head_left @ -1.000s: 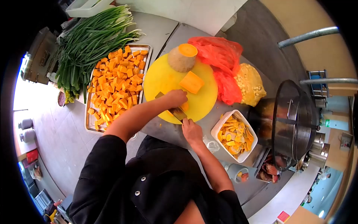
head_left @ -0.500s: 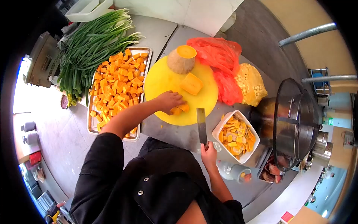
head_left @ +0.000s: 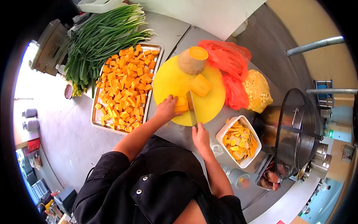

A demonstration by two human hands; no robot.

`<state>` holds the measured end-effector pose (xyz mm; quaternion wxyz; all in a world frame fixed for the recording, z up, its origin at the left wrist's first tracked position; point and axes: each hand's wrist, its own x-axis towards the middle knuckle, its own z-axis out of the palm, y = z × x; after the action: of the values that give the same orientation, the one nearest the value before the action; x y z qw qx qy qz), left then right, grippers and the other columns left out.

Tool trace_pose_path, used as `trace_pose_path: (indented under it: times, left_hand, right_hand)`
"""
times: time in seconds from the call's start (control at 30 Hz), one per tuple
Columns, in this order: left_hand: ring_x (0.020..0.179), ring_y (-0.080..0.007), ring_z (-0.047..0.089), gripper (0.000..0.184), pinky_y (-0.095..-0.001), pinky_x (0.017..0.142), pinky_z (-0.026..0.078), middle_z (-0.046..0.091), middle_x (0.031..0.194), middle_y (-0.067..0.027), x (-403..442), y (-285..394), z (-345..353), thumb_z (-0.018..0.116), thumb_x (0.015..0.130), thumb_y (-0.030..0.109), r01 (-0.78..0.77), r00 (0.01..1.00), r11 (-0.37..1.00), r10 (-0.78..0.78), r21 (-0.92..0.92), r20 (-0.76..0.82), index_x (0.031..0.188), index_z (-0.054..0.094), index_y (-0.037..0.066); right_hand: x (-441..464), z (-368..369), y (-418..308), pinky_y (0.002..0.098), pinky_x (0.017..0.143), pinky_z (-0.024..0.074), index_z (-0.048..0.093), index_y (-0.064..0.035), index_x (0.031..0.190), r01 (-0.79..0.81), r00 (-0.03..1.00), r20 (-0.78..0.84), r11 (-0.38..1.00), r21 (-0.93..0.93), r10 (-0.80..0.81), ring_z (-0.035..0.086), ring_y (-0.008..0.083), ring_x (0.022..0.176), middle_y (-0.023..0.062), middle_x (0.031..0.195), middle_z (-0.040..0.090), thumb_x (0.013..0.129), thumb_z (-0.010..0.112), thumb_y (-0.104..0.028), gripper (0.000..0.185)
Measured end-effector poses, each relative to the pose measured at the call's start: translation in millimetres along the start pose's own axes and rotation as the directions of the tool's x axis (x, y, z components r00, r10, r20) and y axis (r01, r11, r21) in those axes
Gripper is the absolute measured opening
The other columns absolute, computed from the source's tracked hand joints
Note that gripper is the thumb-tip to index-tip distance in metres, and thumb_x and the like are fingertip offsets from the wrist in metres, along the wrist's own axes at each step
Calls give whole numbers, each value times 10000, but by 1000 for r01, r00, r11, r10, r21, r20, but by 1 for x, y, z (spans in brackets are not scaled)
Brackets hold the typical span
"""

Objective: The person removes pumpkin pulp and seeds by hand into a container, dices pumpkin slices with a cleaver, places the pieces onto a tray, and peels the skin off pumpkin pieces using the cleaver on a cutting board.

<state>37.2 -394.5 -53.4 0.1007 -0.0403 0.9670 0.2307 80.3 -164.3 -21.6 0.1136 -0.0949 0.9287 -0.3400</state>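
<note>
My right hand (head_left: 201,137) is closed round the handle of a cleaver (head_left: 191,108). Its blade is at the right side of a peeled pumpkin piece (head_left: 181,105) on the round yellow cutting board (head_left: 167,80). From the left, my left hand (head_left: 167,108) grips that piece, fingers bent over its left end. Just beyond the blade lies a larger peeled pumpkin chunk (head_left: 200,85). An unpeeled pumpkin half (head_left: 192,61) stands at the board's far edge, its orange cut face up. Whether the blade has entered the piece I cannot tell.
Left of the board, a metal tray (head_left: 161,56) holds pumpkin cubes (head_left: 128,86), with spring onions (head_left: 100,41) behind. To the right are a red plastic bag (head_left: 227,56), a yellow seedy mass (head_left: 257,91), a white tub (head_left: 244,164) of peelings and a large dark pot (head_left: 298,128).
My right hand has brought the cleaver left from beside the board to the pumpkin piece. My left hand has shifted to the piece's left end. The whole view has moved slightly.
</note>
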Motion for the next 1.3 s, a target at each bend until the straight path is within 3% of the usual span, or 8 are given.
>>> trace_pose_path:
  times: [0.13,0.23,0.33,0.5,0.7,0.83,1.13,1.3]
  left_hand:
    - [1164,-338,579,693,-460,975,504,562,1274,-136,-4,-5,-11,818,745,360,-213,955,974,223,71,-197,1334,546,118]
    - [1176,-345,564,558,-450,998,487,575,1252,-136,-1,-10,-10,773,733,228,-270,962,963,271,-7,24,1244,583,109]
    - [1185,-352,555,498,-441,1004,486,578,1255,-136,-4,-17,-1,741,714,151,-319,946,943,311,-92,-88,1188,597,100]
    - [1186,-354,551,481,-435,1015,484,578,1257,-136,-4,-32,8,724,726,120,-392,914,908,366,-147,-177,1187,592,90]
    - [1178,-361,550,455,-443,990,499,577,1242,-137,-10,-39,11,725,722,115,-342,928,912,292,-225,-230,1159,598,91]
    - [1173,-365,550,442,-445,975,506,576,1225,-140,-8,-44,12,723,720,113,-388,913,895,339,-221,-229,1145,602,96]
    - [1146,-338,565,373,-425,966,503,588,1180,-128,-16,-54,4,710,719,108,-386,904,879,302,-280,-302,1084,634,98]
    - [1139,-370,562,371,-460,952,507,573,1192,-141,-10,-63,15,738,732,95,-441,880,865,365,-238,-303,1084,618,93]
  right_hand:
    - [-5,-42,-57,582,656,492,494,9,1027,-38,998,53,996,-80,43,639,501,753,287,801,658,983,580,-151,187]
    - [-7,-43,-77,584,657,507,493,26,1087,-29,994,95,985,-167,45,646,502,754,308,828,664,995,550,-157,212]
    - [16,9,-47,588,651,509,488,44,1170,-6,991,130,971,-241,39,646,505,738,310,810,664,1002,524,-160,266]
    - [37,28,-18,613,646,492,445,20,1114,-1,995,96,975,-222,23,627,535,724,317,738,642,994,528,-162,233]
    - [36,-37,-100,606,641,504,466,32,1164,36,986,165,965,-260,7,652,509,739,306,761,659,987,514,-156,263]
    - [27,38,-45,610,648,500,463,21,1134,-7,986,156,954,-300,56,646,516,744,309,762,655,985,528,-157,241]
    - [52,-15,-102,613,640,504,469,5,1112,91,988,142,967,-238,-58,645,513,706,300,742,656,992,523,-195,240]
    - [35,51,-68,598,620,507,467,17,1131,39,984,178,955,-295,15,651,491,685,285,722,650,993,522,-188,253]
